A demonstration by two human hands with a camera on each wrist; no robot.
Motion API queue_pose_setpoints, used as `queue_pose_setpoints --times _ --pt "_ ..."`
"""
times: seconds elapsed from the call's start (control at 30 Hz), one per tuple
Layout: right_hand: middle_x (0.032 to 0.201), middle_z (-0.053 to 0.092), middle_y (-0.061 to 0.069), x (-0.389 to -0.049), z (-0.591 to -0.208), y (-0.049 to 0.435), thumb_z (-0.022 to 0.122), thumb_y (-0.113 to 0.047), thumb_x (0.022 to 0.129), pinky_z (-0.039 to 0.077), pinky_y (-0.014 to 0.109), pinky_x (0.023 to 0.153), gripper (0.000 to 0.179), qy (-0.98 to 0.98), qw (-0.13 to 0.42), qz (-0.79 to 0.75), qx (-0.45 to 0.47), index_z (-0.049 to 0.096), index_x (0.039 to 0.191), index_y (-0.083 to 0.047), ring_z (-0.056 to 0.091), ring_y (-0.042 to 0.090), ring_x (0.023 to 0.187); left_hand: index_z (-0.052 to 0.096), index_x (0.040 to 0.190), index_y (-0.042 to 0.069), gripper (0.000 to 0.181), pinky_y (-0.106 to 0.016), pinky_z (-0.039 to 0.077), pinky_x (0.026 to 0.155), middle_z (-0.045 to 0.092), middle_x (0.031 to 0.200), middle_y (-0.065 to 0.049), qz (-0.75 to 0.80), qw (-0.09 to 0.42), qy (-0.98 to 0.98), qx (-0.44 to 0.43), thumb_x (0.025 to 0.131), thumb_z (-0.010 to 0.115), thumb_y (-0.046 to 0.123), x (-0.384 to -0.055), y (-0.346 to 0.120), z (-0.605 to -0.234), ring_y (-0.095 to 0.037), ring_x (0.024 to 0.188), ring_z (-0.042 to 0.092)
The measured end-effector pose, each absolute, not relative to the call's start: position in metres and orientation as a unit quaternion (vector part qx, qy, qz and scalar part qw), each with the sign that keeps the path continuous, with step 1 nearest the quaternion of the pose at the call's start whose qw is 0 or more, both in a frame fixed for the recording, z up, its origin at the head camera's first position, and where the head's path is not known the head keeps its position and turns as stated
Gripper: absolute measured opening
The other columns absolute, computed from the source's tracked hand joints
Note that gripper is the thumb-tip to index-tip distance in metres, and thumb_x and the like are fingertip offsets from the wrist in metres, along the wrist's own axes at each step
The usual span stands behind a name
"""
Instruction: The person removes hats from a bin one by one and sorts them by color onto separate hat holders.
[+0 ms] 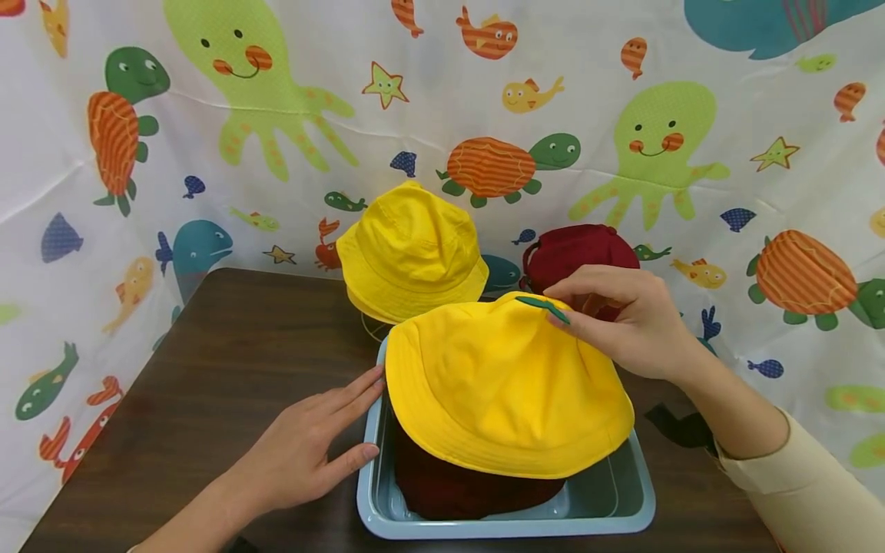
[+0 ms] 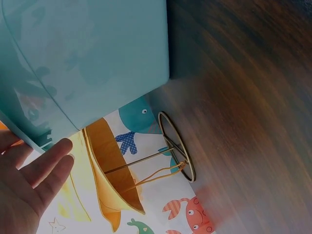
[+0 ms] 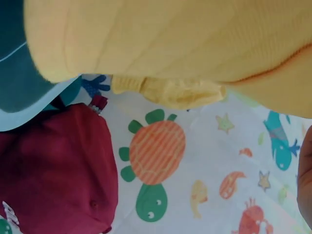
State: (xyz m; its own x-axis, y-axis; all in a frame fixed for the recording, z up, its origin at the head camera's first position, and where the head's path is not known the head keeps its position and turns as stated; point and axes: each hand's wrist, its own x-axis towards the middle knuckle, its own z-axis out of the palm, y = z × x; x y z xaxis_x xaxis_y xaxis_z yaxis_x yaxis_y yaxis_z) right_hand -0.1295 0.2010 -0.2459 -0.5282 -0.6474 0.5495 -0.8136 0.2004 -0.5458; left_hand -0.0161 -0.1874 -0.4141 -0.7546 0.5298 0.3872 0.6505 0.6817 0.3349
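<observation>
A yellow bucket hat (image 1: 505, 399) with a green leaf-shaped piece (image 1: 542, 306) on its crown hangs tilted over a light blue plastic basin (image 1: 498, 530). My right hand (image 1: 625, 315) pinches the crown beside the green piece, between thumb and fingers. Under the brim, a dark red cloth item (image 1: 477, 495) lies in the basin, partly hidden by the hat. With fingers straight, my left hand (image 1: 311, 445) touches the basin's left rim. The left wrist view shows the basin's outer wall (image 2: 97, 58) close to those fingers.
Behind the basin, another yellow bucket hat (image 1: 415, 253) sits on a wire stand (image 2: 187, 168). A dark red cap (image 1: 581, 250) stands at its right. A black strap (image 1: 681, 426) lies right of the basin on the dark wooden table (image 1: 228, 369). A sea-animal curtain (image 1: 442, 46) hangs behind.
</observation>
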Motion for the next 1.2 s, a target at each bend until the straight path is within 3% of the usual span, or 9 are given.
queue_pose_setpoints --times 0.2,0.57,0.8,1.2 --pt "0.093 0.075 0.000 -0.131 -0.243 0.201 0.081 0.004 0.087 0.054 0.021 0.062 0.021 -0.771 0.123 0.429 0.454 0.079 0.106 -0.002 0.061 0.012 0.074 0.046 0.159 0.013 0.071 -0.049 0.058 0.097 0.040 0.166 -0.001 -0.229 0.131 -0.909 -0.324 0.099 0.071 0.039 -0.016 -0.188 -0.415 -0.023 0.135 0.059" --pt "0.095 0.077 0.010 -0.136 -0.238 0.193 0.080 0.017 0.080 0.058 0.021 0.066 0.026 -0.754 0.177 0.479 0.414 0.077 0.105 0.009 0.066 0.015 0.071 0.047 0.158 0.011 0.070 -0.049 0.058 0.097 0.040 0.166 -0.001 -0.229 0.130 -0.909 -0.324 0.099 0.071 0.038 -0.016 -0.188 -0.416 -0.022 0.135 0.060" --pt "0.099 0.078 0.008 -0.140 -0.235 0.185 0.078 0.020 0.081 0.057 0.020 0.065 0.029 -0.758 0.201 0.478 0.396 0.078 0.106 0.007 0.066 0.014 0.069 0.046 0.159 0.012 0.070 -0.049 0.058 0.097 0.041 0.166 -0.002 -0.226 0.135 -0.908 -0.327 0.099 0.071 0.038 -0.016 -0.187 -0.416 -0.022 0.135 0.060" --pt "0.090 0.076 0.007 -0.152 -0.231 0.172 0.079 0.015 0.083 0.056 0.019 0.065 0.023 -0.754 0.259 0.480 0.366 0.079 0.105 0.006 0.064 0.012 0.068 0.049 0.157 0.010 0.069 -0.048 0.058 0.097 0.043 0.165 -0.001 -0.221 0.139 -0.909 -0.325 0.099 0.071 0.039 -0.016 -0.188 -0.416 -0.021 0.134 0.060"
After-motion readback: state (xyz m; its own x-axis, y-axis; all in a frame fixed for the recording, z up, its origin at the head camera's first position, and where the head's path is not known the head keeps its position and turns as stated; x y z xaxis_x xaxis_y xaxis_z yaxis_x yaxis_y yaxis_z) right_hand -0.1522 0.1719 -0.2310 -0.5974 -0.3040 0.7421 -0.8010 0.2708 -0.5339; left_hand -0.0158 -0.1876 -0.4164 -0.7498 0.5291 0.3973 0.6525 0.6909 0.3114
